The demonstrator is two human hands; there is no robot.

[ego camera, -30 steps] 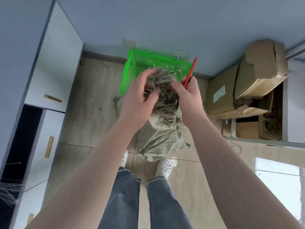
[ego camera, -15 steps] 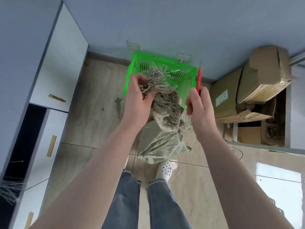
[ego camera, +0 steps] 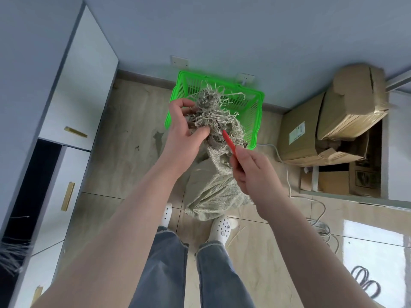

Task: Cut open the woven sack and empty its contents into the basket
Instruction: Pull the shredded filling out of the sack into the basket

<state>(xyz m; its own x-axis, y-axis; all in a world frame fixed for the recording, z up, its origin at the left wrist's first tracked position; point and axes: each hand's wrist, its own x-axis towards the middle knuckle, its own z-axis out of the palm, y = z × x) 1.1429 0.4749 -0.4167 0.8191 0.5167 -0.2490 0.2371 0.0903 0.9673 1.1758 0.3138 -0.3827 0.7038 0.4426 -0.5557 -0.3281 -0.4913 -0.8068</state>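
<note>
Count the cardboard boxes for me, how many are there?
2. One large cardboard box lies on the floor right of the green basket; a second cardboard box rests tilted on top of it. Others may be hidden.

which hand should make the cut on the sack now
Right, likely. The right hand already holds the red cutter, tip at the sack's frayed neck, which the left hand bunches in its grip.

**Materials and finishes**

Sack [ego camera: 213,187]: coarse woven cloth, matt, mouth frayed under my left hand [ego camera: 182,130]. Basket [ego camera: 255,112]: glossy green plastic lattice. Cutter [ego camera: 229,142] in my right hand [ego camera: 249,172]: smooth red plastic. Floor [ego camera: 124,156]: polished tile. Boxes [ego camera: 300,132]: matt cardboard.
</note>
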